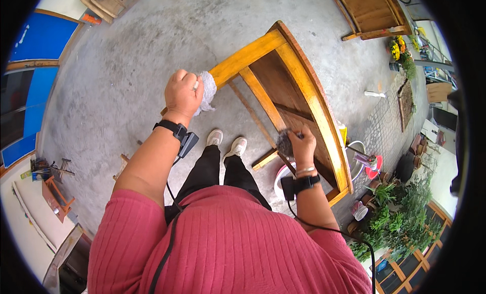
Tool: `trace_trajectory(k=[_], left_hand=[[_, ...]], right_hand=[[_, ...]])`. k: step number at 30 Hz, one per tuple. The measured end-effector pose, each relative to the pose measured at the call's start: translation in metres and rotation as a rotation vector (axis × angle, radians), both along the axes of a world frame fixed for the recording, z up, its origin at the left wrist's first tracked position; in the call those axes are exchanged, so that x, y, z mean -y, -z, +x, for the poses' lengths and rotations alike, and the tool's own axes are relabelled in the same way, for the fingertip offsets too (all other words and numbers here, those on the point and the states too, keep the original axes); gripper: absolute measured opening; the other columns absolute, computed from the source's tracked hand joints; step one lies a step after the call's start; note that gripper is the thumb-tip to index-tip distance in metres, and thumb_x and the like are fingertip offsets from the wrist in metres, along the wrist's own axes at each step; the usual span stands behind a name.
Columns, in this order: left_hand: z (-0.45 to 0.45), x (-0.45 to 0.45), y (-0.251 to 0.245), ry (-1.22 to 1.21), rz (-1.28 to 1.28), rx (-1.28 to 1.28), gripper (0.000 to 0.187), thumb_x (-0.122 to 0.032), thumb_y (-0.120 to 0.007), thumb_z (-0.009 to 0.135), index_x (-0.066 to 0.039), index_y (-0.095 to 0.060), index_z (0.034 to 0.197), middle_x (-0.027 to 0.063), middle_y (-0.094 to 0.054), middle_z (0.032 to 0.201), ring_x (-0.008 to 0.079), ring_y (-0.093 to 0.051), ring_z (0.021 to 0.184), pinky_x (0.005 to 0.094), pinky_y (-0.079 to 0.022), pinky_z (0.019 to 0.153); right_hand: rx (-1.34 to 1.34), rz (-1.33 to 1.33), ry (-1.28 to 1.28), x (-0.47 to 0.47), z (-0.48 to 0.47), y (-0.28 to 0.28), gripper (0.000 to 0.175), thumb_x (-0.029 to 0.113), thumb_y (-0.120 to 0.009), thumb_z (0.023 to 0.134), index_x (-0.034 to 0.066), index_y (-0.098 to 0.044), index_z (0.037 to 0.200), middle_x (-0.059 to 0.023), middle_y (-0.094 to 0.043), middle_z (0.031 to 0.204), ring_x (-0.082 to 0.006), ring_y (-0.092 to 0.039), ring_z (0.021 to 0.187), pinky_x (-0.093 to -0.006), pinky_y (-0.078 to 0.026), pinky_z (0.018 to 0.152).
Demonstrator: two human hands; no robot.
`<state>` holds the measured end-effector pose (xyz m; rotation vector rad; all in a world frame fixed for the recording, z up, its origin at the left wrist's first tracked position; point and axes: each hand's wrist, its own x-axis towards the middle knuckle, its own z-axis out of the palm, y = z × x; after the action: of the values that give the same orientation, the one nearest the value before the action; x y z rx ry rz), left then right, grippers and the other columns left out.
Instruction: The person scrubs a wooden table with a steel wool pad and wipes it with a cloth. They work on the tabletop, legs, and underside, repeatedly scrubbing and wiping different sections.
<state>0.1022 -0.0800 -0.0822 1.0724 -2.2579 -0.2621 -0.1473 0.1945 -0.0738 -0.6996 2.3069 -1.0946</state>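
A piece of wooden furniture with a yellow-varnished frame (258, 52) and darker brown boards (284, 81) lies tilted before me, partly on the right. My left hand (185, 92) is closed on a pale, crumpled cloth (207, 92), which touches the far-left rail of the frame. My right hand (303, 144) pinches a dark grey scouring pad (284, 143) against the middle slat, beside the brown boards. Black straps with small devices circle both wrists.
Beside the furniture on the right stand a white-rimmed basin (283, 180), a metal basin (357, 157) and a red one (375, 167). Potted plants (395, 222) line the lower right. Another wooden piece (370, 13) is at the top right; folded chairs (110, 1) lie top left.
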Motion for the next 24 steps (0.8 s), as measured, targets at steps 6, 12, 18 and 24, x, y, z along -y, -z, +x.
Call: trace_trajectory(k=[6,12,18,24], left_hand=[[0.000,0.000,-0.001,-0.011,0.019,0.027,0.021,-0.017,-0.071,0.082,-0.009,-0.056,0.070,0.0086,-0.055,0.079,0.0332,-0.058,0.077,0.0440,-0.050,0.066],[0.000,0.001,0.000,0.011,0.004,-0.019,0.021,-0.016,-0.071,0.082,-0.009,-0.056,0.070,0.0093,-0.055,0.078,0.0339,-0.058,0.075,0.0450,-0.050,0.066],[0.000,-0.001,-0.003,0.001,0.014,0.008,0.021,-0.016,-0.070,0.083,-0.008,-0.056,0.070,0.0093,-0.055,0.079,0.0339,-0.058,0.075,0.0455,-0.050,0.066],[0.000,0.000,-0.004,-0.004,0.026,-0.004,0.021,-0.017,-0.070,0.083,-0.009,-0.055,0.069,0.0092,-0.055,0.078,0.0339,-0.058,0.075,0.0458,-0.050,0.065]], right_hand=[[0.070,-0.112,-0.100,0.059,-0.002,0.018,0.015,0.009,-0.081,0.077,0.0036,-0.067,0.079,-0.0021,-0.061,0.068,-0.0106,-0.053,0.064,-0.0294,-0.045,0.059],[0.205,0.010,0.049,0.005,-0.003,-0.003,0.014,0.010,-0.080,0.078,0.0037,-0.068,0.080,-0.0059,-0.062,0.069,-0.0142,-0.057,0.065,-0.0296,-0.049,0.064],[-0.023,-0.018,-0.153,0.099,-0.002,0.022,0.016,0.014,-0.081,0.077,0.0036,-0.068,0.081,-0.0087,-0.064,0.070,-0.0165,-0.059,0.065,-0.0328,-0.049,0.062],[-0.135,0.011,-0.193,0.052,-0.007,0.004,0.016,0.013,-0.081,0.076,0.0038,-0.069,0.081,-0.0107,-0.066,0.073,-0.0195,-0.062,0.067,-0.0321,-0.050,0.066]])
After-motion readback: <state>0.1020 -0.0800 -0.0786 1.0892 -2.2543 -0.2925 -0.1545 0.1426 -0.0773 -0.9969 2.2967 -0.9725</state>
